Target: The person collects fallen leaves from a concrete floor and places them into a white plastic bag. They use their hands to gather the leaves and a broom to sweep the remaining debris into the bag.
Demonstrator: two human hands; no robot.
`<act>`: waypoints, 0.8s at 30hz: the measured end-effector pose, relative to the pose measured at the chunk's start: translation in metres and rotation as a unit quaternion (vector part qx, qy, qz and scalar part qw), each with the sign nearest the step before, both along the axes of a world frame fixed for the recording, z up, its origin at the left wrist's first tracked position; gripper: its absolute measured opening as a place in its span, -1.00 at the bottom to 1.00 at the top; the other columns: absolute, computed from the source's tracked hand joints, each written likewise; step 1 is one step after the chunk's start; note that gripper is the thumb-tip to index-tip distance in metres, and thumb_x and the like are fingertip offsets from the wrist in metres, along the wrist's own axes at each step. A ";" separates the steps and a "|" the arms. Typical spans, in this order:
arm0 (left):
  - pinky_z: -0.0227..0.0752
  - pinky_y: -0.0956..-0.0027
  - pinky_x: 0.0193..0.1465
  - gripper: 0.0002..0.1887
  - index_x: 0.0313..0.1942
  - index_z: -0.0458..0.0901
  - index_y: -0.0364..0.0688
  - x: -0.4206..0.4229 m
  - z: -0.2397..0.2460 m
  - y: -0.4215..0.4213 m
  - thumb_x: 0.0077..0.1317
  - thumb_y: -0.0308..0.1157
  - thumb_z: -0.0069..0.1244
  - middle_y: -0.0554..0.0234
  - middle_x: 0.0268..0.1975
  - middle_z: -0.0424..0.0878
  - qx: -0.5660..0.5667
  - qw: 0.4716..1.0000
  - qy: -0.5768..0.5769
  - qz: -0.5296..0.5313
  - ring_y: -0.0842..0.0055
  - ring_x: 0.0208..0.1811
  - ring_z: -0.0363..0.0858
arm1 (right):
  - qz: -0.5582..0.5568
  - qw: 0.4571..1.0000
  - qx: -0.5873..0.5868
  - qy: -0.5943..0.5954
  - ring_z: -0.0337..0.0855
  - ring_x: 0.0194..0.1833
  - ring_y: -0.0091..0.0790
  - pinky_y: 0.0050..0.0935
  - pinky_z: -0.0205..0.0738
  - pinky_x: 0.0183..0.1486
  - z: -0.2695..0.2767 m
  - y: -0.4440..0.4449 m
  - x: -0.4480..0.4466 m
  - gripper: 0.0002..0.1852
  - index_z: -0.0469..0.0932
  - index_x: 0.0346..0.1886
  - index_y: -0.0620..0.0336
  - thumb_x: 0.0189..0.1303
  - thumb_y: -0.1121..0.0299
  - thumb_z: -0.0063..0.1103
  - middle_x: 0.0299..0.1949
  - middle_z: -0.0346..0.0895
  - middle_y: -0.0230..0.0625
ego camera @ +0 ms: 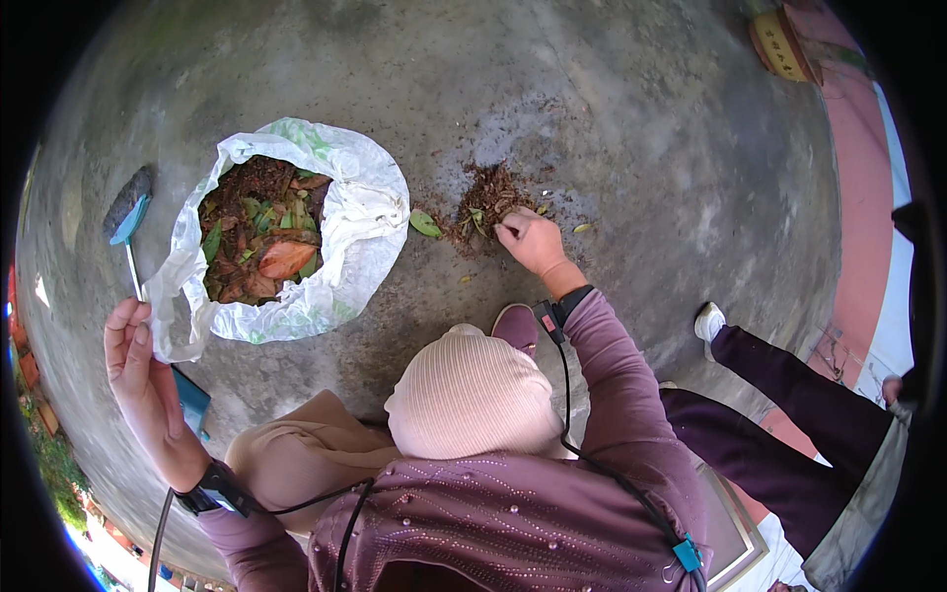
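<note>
My left hand (152, 392) grips a handle loop of a white plastic bag (370, 211) with faint green print. The bag stands wide-mouthed on the concrete floor, its rim folded outward. Inside lie brown debris, green leaves and a large orange-brown dry leaf (287, 259). My right hand (534, 240) is down at the near right edge of a small heap of brown plant debris (490, 191), fingers curled together. Whether anything is between those fingertips is hidden. One green leaf (425, 223) rests between bag and heap, and a yellowish leaf (582, 228) lies right of my hand.
A blue-handled brush (132, 218) lies left of the bag. Partly behind my left forearm is a blue plastic piece, possibly a dustpan (191, 399). Another person's dark-trousered leg (792, 377) is at right. A glazed pot (784, 46) bearing writing stands far right. Cables run along both my arms.
</note>
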State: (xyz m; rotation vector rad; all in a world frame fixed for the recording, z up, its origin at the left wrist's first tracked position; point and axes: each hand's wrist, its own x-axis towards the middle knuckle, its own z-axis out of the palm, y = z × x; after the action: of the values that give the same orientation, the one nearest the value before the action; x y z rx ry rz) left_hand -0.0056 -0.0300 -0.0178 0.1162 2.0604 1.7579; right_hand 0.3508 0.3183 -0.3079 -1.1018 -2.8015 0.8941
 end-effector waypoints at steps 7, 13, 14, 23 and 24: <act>0.42 0.45 0.24 -0.68 0.16 0.50 -0.31 0.004 0.000 0.005 0.41 -0.58 -0.03 0.20 0.02 0.67 -0.009 1.000 0.006 -0.015 0.57 0.05 0.60 | -0.350 0.936 0.023 -0.023 0.50 0.07 0.15 -0.03 0.48 0.07 -0.005 0.008 0.015 -0.41 0.48 0.23 0.00 0.22 -0.09 0.26 0.12 0.35 0.09; 0.43 0.50 0.20 -0.68 0.16 0.50 -0.31 0.000 -0.006 0.003 0.42 -0.59 -0.06 0.20 0.02 0.67 0.009 1.000 -0.003 -0.028 0.60 0.05 0.61 | -0.156 0.983 0.063 -0.079 0.32 0.23 0.12 -0.07 0.35 0.24 -0.005 -0.026 -0.064 -0.18 0.37 0.39 -0.10 0.10 -0.23 0.31 0.26 0.30 0.04; 0.43 0.50 0.21 -0.69 0.16 0.50 -0.31 0.000 -0.005 0.002 0.42 -0.59 -0.06 0.20 0.02 0.67 0.015 0.999 -0.001 -0.031 0.59 0.05 0.60 | -0.119 0.984 0.075 -0.111 0.31 0.24 0.09 -0.08 0.35 0.24 -0.004 -0.033 -0.071 -0.16 0.35 0.40 -0.12 0.08 -0.24 0.32 0.27 0.30 0.00; 0.42 0.48 0.21 -0.69 0.14 0.52 -0.34 0.002 0.010 0.003 0.40 -0.61 -0.06 0.16 0.00 0.68 0.064 0.998 0.003 -0.003 0.57 0.05 0.60 | 0.017 0.990 0.122 0.073 0.47 0.11 0.05 -0.13 0.51 0.09 -0.042 -0.007 -0.049 -0.65 0.59 0.01 0.00 0.11 0.36 0.33 0.07 0.45 -0.03; 0.42 0.48 0.21 -0.69 0.13 0.52 -0.34 0.004 0.011 0.004 0.40 -0.62 -0.05 0.16 -0.01 0.68 0.085 0.996 0.007 -0.038 0.56 0.05 0.60 | 0.011 0.992 0.103 0.069 0.48 0.11 0.05 -0.13 0.50 0.09 -0.045 -0.004 -0.050 -0.66 0.59 0.01 0.01 0.11 0.40 0.32 0.07 0.45 -0.03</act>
State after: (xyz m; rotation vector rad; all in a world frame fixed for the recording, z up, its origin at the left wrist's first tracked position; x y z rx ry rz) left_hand -0.0016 -0.0255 -0.0067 0.2550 1.8875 1.8888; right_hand 0.3009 0.3146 -0.3529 -0.9455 -2.7226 0.6372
